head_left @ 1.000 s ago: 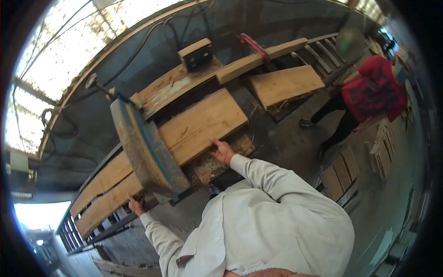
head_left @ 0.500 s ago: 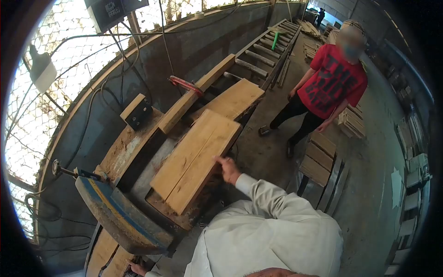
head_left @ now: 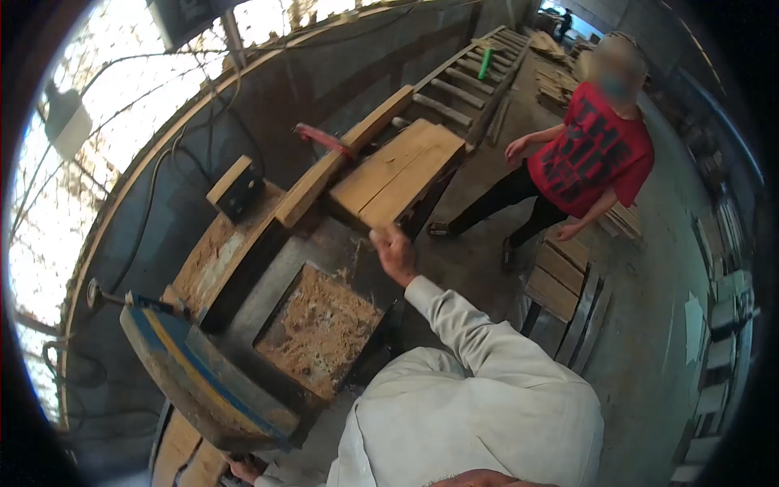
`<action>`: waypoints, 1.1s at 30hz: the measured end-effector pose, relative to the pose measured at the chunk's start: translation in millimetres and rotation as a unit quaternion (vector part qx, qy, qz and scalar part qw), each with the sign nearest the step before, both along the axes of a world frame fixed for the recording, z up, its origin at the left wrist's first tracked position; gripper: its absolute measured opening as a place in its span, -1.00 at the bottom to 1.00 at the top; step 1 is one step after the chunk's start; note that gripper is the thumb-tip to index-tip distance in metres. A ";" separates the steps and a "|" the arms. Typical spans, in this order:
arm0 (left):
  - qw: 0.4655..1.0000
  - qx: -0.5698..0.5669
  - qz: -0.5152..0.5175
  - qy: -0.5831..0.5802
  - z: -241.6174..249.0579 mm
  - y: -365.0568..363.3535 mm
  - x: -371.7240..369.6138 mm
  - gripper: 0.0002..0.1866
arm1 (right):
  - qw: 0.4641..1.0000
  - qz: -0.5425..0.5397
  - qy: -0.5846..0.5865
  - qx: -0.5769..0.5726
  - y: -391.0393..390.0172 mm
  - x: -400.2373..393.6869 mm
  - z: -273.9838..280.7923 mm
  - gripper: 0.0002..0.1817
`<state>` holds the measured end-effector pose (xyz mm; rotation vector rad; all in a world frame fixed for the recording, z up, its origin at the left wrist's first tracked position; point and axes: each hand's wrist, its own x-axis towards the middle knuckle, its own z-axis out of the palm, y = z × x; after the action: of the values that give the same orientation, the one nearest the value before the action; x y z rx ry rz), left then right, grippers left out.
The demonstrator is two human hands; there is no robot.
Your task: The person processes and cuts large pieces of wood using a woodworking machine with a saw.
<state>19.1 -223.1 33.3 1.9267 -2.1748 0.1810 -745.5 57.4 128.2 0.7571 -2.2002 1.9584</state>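
My right hand [head_left: 394, 253] is closed at the near corner of a wide wooden board [head_left: 399, 172], which has a dark line along its length. The board lies at the far end of the machine table [head_left: 268, 284], beside a long timber rail [head_left: 345, 158] with a red clamp [head_left: 323, 140] on it. At the bottom left, my left hand [head_left: 246, 467] is partly visible, its fingers closed at the edge of a wooden plank [head_left: 180, 442], below the blue and yellow machine guard [head_left: 195, 365].
Sawdust [head_left: 319, 329] fills a recess in the table. A person in a red shirt [head_left: 604, 146] stands beyond the machine, to the right. A roller track [head_left: 475, 77] stretches away behind the board. Stacked boards [head_left: 556, 280] sit at the right.
The wide board and my right hand have moved away along the table, uncovering the sawdust-filled recess. The person in red has raised one hand. My left hand has barely moved.
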 end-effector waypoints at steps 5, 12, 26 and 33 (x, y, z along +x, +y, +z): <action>0.987 0.011 -0.062 -0.150 -9.9 -11.4 50.0 -0.41 | 0.947 0.173 0.160 0.216 -25.2 69.5 -19.9 -0.68; 0.962 0.039 0.039 0.267 32.4 -1.4 13.1 -0.49 | 0.915 0.130 0.212 0.317 -39.7 71.1 -26.5 -0.33; 0.679 0.374 0.176 0.606 137.3 68.6 -95.8 -0.48 | 0.883 0.125 0.208 0.403 -45.5 83.2 -20.3 -0.28; 0.553 0.159 0.262 0.775 112.1 68.4 -90.7 -0.44 | 0.889 0.127 0.248 0.364 -48.9 83.3 -26.8 -0.35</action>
<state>-71.6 -154.8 145.5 1.4984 -0.3811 -1.3514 -662.2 8.5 101.4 1.4919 -2.5307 0.7706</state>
